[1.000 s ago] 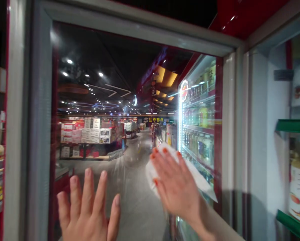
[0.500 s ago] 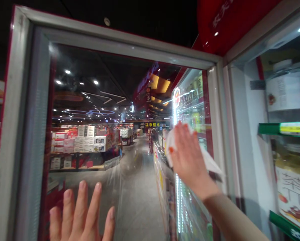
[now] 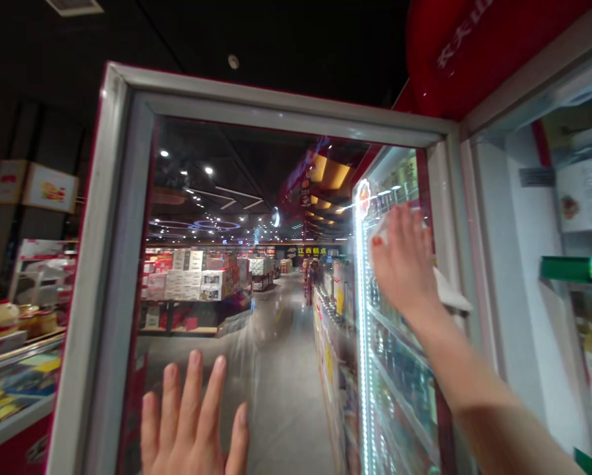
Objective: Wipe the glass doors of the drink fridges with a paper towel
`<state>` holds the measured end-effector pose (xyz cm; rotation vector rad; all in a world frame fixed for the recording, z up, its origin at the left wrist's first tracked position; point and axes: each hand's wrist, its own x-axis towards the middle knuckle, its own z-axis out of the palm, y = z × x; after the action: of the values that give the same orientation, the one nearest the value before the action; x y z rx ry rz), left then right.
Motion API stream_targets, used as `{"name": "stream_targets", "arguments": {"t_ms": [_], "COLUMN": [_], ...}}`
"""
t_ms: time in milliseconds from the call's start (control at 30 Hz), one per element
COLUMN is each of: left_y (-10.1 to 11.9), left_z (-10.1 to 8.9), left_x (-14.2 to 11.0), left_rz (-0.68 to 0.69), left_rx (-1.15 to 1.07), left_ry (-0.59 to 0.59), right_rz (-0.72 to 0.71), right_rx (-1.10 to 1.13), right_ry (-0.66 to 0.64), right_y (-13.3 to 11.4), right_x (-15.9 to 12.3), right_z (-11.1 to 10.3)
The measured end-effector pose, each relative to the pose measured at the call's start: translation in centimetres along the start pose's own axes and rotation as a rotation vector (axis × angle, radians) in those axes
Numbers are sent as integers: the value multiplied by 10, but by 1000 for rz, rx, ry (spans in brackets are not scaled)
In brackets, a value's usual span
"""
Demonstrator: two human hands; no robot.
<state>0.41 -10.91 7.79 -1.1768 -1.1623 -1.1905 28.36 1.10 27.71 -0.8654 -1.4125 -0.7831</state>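
Note:
A glass door (image 3: 276,369) with a grey metal frame stands swung out from a refrigerated drinks cabinet. My right hand (image 3: 405,264), orange nail polish showing, lies with its palm toward the upper right of the pane. Under it is a white cloth (image 3: 449,291), pressed to the glass; one corner sticks out by the wrist. Most of the cloth is hidden behind the fingers. Lower left, my left hand (image 3: 192,422) is open, fingers spread before the pane; whether it touches the glass I cannot tell. It holds nothing.
Bottled drinks (image 3: 590,178) stand on the cabinet shelves at right, behind a green shelf strip (image 3: 565,269). A red canopy (image 3: 449,53) hangs above. Through the glass show an aisle and stacked boxes (image 3: 184,280). A chilled display counter (image 3: 19,389) is at left.
My right hand has slid up and slightly right over the glass with the white cloth. The view has turned left, bringing the counter into sight. My left hand stays spread.

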Motion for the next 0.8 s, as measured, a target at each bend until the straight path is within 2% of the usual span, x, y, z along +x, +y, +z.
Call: {"name": "stream_targets", "arguments": {"t_ms": [33,67,100,200,233,267,300,400,433,467,500,600,633,667,700,800], "left_y": [1,2,2,-2,-4,-6,-9,-17,-20,-23,-25,-29,-29,-30,-30,-29], "left_z": [0,1,0,-5,-8,-12,-16,-24,-24,-23,-21,-14,-13,-12,-11,-11], "left_x": [0,0,-1,0,2,4,8,24,31,36,41,47,46,45,44,41], "left_rz": [-3,2,13,58,68,79,86,76,61,43,29,21,20,16,9,-15], "left_rx": [2,7,11,9,-1,-16,-33,-79,-84,-84,-80,-75,-79,-85,-94,-119], "left_ry": [-1,-1,0,0,-5,-11,-15,-15,-4,5,15,37,45,52,59,69], "right_rz": [61,41,-57,-630,-745,-774,-720,-341,-263,-263,-353,-944,-1083,-1130,-1085,-674], "right_rx": [6,25,53,168,184,179,154,57,49,63,96,248,283,294,282,153], "right_ry": [29,40,29,-124,-164,-181,-174,-82,-51,-29,-27,-122,-162,-189,-190,-87], "right_y": [-4,-16,-34,-88,-96,-98,-93,-76,-77,-84,-95,-138,-147,-153,-154,-142], "right_x": [10,11,4,-33,-37,-34,-24,24,33,34,26,-14,-19,-13,2,77], "right_z": [2,3,5,6,5,4,3,4,6,8,11,17,18,19,20,20]}}
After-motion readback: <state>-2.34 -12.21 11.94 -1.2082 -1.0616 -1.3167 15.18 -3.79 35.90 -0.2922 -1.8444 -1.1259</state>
